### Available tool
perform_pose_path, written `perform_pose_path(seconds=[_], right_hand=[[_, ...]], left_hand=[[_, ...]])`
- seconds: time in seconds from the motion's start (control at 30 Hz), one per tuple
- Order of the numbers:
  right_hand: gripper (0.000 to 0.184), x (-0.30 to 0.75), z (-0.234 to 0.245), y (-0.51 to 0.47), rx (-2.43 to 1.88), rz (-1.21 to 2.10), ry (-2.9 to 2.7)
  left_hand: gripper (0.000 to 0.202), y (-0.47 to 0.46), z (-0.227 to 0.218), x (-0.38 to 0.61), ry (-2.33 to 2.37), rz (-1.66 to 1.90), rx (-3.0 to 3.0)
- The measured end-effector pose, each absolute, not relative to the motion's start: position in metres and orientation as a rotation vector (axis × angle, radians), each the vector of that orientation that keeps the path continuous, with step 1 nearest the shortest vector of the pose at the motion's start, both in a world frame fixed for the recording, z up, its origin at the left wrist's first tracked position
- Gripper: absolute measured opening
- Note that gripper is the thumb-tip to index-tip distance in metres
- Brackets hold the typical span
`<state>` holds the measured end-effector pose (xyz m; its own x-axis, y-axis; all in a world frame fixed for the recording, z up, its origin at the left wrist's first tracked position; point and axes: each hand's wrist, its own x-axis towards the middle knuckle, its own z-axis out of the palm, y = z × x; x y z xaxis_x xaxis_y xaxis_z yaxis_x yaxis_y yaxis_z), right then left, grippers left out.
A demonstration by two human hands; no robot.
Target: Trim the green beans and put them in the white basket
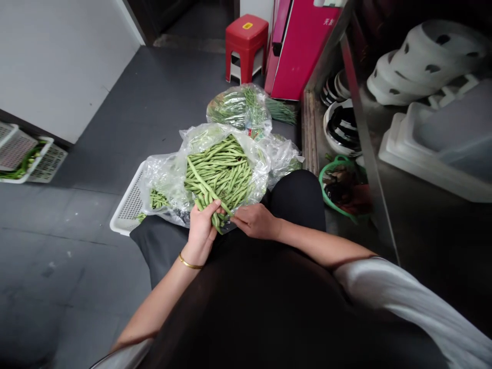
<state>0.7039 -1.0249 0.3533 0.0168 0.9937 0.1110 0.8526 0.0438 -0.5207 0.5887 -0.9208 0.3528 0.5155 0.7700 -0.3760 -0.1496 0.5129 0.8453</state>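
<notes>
My left hand [203, 225] is closed around a small bunch of green beans [207, 199], its thumb lying across them. One long bean slants down from the bunch toward my right hand [257, 220], whose fingers pinch the bean's lower end. Just beyond both hands, a clear plastic bag [261, 169] lies open, full of loose green beans [223, 166]. To its left is another clear bag [163, 177], with short green bean pieces [157, 199] showing near it. A white perforated basket [128, 205] sits partly under that bag.
Behind the beans lies a bag of leafy greens [234, 107]. A red stool [246, 43] stands beside a pink cabinet [298, 51]. On the right are a metal shelf [369, 169] and a green basket [326, 197]; white crates [48, 161] stand at far left.
</notes>
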Motion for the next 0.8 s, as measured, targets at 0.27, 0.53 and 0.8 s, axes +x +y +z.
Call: perform_pose_path(seconds=[0.27, 0.53, 0.8], right_hand=[[0.021, 0.714, 0.354, -1.018, -2.041, 1.010, -2.231], [0.033, 0.733, 0.360, -0.999, -1.718, 0.796, -1.548], [0.026, 0.718, 0.356, -0.996, -2.021, 0.425, -1.925]], left_hand=[[0.023, -0.922, 0.368, 0.579, 0.861, 0.645, 0.997], [0.015, -0.920, 0.358, 0.574, 0.791, 0.251, 0.936], [0.011, -0.922, 0.349, 0.573, 0.853, 0.130, 0.681]])
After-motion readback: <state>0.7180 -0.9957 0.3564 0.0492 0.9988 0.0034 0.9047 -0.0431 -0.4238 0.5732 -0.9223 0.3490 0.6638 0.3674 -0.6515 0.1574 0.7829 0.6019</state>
